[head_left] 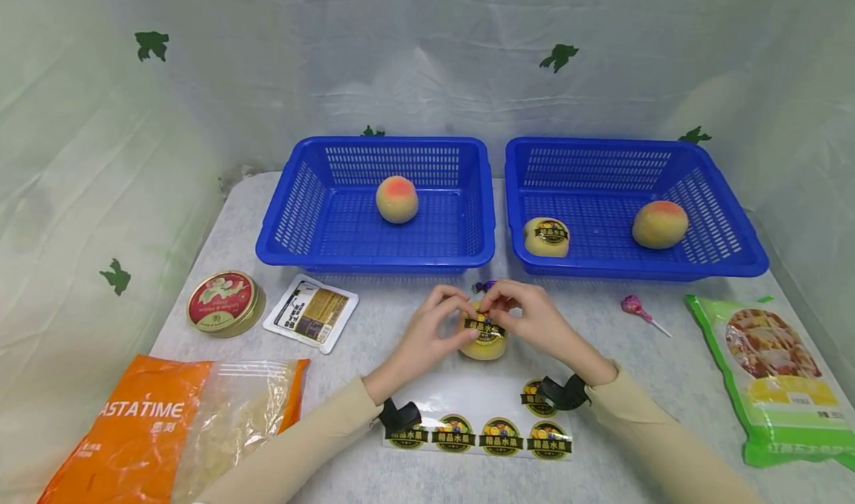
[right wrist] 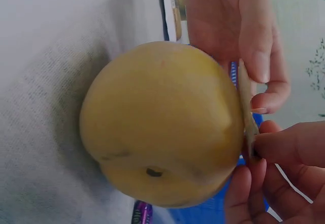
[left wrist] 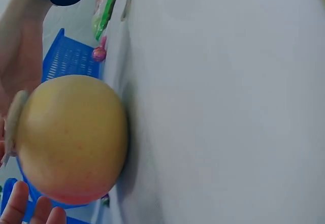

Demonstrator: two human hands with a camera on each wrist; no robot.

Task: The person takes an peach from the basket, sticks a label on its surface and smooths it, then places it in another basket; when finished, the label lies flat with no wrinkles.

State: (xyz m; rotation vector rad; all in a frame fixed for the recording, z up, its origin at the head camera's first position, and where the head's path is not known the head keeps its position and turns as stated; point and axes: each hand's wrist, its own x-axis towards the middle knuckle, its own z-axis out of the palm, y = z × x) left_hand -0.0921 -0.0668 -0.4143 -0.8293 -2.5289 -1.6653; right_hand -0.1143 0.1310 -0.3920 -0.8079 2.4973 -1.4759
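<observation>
A yellow peach (head_left: 482,349) stands on the table between my two hands, a round black-and-gold fruit sticker (head_left: 484,331) against its top. My right hand (head_left: 528,312) pinches one edge of the sticker between thumb and forefinger, seen close up in the right wrist view. Thumb and fingers of my left hand (head_left: 441,326) curve loosely at the sticker's left side, the thumb tip overlapping it. In the left wrist view, several left fingertips (left wrist: 18,201) are spread beside the peach. A sticker sheet (head_left: 467,400) bearing several labels lies below the wrists.
Behind stand two blue baskets: the left basket (head_left: 374,259) holds one peach (head_left: 397,200), the right basket (head_left: 621,266) a stickered peach (head_left: 546,237) and a plain peach (head_left: 660,225). Around lie a tin (head_left: 223,303), white packet (head_left: 312,313), orange pasta bag (head_left: 150,430), green bag (head_left: 775,378) and lollipop (head_left: 637,307).
</observation>
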